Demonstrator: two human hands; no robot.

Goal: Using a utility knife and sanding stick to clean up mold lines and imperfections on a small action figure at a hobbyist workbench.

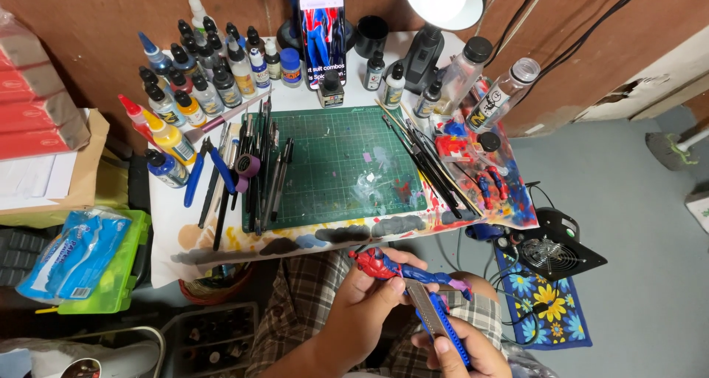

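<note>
Red and blue plastic sits low over your lap: the superhero action figure point(402, 269) lies gripped in your left hand point(369, 304), fingers wrapped snugly around its torso so it cannot twist. Your right hand point(461, 348) closes around a blue utility knife point(437, 315), blade end angled up against the figure's legs, thumb braced along the handle for control. You hold both below the table edge, just clear of the green cutting mat point(343, 164). Brushes point(428, 164) lie beside the mat and paint bottles point(199, 75) behind it, within reach. A phone point(322, 31) stands upright at the back, facing you for reference.
</note>
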